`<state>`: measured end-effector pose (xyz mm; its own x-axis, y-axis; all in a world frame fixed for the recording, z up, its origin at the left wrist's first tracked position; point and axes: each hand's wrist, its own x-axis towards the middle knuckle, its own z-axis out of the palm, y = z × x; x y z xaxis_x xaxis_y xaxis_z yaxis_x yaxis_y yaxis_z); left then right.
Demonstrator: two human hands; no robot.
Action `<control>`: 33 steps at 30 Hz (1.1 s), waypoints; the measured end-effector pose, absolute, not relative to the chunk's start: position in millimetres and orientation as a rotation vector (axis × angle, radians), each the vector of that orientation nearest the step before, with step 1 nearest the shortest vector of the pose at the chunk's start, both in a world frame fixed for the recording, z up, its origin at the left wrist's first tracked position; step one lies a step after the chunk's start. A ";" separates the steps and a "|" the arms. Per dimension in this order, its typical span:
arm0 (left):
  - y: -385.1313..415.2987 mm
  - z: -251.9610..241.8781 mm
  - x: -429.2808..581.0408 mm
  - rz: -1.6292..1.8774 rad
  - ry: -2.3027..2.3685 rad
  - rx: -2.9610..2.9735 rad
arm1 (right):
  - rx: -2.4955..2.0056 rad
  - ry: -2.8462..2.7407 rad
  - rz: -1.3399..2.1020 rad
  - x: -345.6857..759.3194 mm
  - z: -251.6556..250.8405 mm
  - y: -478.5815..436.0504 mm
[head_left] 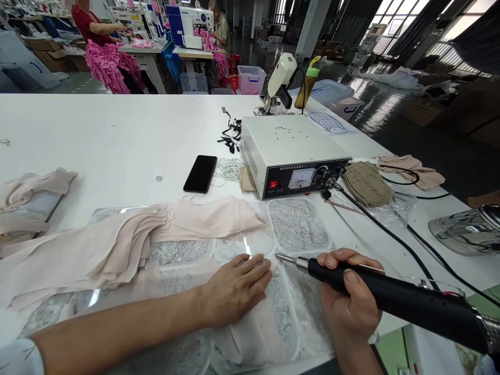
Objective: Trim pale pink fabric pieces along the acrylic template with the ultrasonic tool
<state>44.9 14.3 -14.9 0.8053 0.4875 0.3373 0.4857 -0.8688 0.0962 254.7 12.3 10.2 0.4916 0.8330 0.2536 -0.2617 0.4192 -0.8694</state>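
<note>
My left hand point(238, 286) lies flat, fingers stretched out, on a clear plastic template point(287, 312) and pale pink fabric point(260, 336). In my right hand point(351, 297) is a black ultrasonic handpiece point(394, 299) with a metal tip, its fingers wrapped round the body. The tip points left, close to the template's edge and a little right of my left fingertips; whether it touches cannot be made out. Stacked pink fabric pieces point(117, 245) lie left of and beyond my left hand. A cable runs from a white control box point(297, 146) with a red switch.
A black phone point(200, 174) and a coil of thin white cord point(229, 170) lie left of the box. To the right are brown card pieces point(367, 183), loose cables and a glass jar point(466, 229). Folded fabric point(31, 200) sits far left. Two people work at machines beyond the table.
</note>
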 end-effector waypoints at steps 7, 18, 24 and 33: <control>13.5 -12.6 45.5 0.569 0.802 2.985 | -0.858 -0.654 0.732 261.9 16.0 7.2; 13.2 -13.4 41.5 0.489 0.768 3.018 | -0.846 -0.708 0.774 257.3 8.7 7.0; 8.5 -9.7 35.9 0.398 0.752 3.047 | -0.852 -0.700 0.786 258.1 10.3 6.5; 6.9 -6.8 35.8 0.405 0.768 3.064 | -0.800 -0.708 0.820 256.4 12.0 3.2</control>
<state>35.8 6.9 -6.8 0.8515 0.4582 0.2549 0.4691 -0.8829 0.0200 256.4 3.2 12.0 0.4969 0.8365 0.2311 -0.3506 0.4371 -0.8283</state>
